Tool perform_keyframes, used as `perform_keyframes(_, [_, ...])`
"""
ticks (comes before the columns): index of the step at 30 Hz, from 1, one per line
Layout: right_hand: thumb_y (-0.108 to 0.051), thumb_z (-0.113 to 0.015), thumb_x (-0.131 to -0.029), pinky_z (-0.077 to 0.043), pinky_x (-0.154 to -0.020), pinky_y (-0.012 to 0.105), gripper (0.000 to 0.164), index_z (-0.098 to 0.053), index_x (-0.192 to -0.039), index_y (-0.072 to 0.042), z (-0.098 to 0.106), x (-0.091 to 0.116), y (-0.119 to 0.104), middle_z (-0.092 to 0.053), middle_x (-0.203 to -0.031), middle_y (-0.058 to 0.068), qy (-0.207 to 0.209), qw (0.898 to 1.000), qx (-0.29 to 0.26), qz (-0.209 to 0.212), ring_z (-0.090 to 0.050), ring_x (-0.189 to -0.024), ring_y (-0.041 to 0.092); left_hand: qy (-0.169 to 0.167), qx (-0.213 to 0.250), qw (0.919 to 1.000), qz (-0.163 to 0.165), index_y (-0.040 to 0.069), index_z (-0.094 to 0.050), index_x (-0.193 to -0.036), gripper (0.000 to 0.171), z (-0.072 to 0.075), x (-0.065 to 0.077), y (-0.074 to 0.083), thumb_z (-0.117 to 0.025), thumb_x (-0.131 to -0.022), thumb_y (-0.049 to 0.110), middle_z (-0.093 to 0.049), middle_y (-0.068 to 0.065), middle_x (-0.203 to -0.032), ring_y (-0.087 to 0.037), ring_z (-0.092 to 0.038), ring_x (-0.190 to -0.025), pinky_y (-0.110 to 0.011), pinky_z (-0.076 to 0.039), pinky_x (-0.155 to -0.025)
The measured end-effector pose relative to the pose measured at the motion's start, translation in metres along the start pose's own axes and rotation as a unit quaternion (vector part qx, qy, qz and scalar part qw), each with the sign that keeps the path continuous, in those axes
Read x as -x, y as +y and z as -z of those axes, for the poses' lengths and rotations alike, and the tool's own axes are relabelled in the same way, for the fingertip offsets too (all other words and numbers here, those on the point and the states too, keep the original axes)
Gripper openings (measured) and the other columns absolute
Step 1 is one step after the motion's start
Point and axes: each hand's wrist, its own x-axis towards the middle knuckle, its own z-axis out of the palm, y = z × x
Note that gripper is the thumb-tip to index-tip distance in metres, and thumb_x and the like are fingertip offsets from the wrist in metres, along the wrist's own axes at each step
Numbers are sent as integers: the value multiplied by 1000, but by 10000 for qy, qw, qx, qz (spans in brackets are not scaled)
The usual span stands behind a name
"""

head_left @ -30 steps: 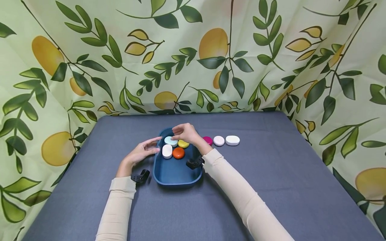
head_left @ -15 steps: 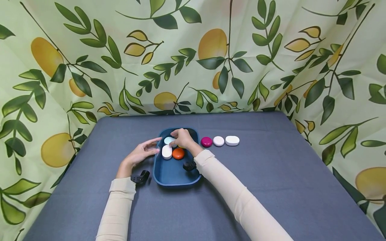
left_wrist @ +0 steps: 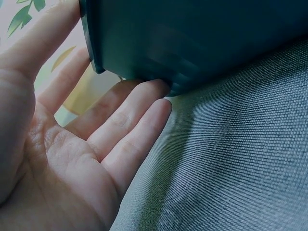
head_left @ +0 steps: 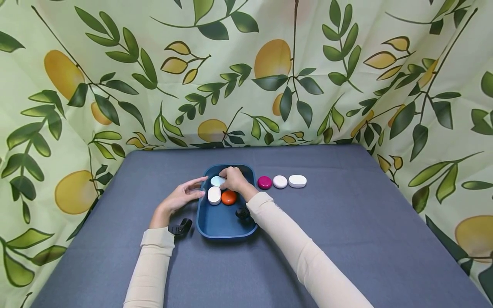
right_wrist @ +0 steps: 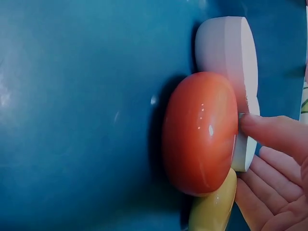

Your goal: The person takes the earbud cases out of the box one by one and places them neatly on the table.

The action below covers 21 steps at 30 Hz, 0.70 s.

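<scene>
A dark blue tray [head_left: 226, 236] holds several soap bars. Inside are a pale blue soap [head_left: 216, 181], a white oval soap [head_left: 214, 195] and a round orange soap [head_left: 229, 197]. In the right wrist view a yellow soap [right_wrist: 211, 207] shows below the orange one; in the head view the hand hides it. My right hand [head_left: 235, 179] reaches into the tray, with thumb and fingers at the pale blue soap, apparently pinching its right side. Its fingertips are partly hidden. My left hand [head_left: 180, 197] rests against the tray's left side, fingers extended, fingertips touching the wall.
Right of the tray lie a magenta soap [head_left: 264, 182], a round white soap [head_left: 280, 182] and a white oval soap [head_left: 298, 181] in a row on the grey-blue tabletop [head_left: 346, 222]. A patterned curtain [head_left: 246, 85] hangs behind and at both sides.
My right hand has moved slightly left and down over the tray, now covering the yellow soap and uncovering the magenta one. The left hand and tray stay in place.
</scene>
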Motion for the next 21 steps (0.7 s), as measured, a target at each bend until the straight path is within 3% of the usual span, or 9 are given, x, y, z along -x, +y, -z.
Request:
perform_keyframes(9, [-8,-75,-82,-50,-103,35,46,-63,-125,-2,3,-1,1,-67,-126,14,39,9996,199,195,-63,-117,26,-11,-3,10000,-50,12,-35,-150,61,1,1,1,-60,-96,25,-34,-24,-154,-42,-39,-138,-53,-41,-110])
perform_keyframes(21, [-8,-78,-79,-51,-102,36,46,-65,-123,-2,11,4,0,-68,-123,14,160,9991,-372,98,-64,-114,27,-20,-53,10000,69,13,-34,-150,61,1,0,0,-60,-96,26,-32,-25,-154,-43,-36,-140,-57,-37,-112])
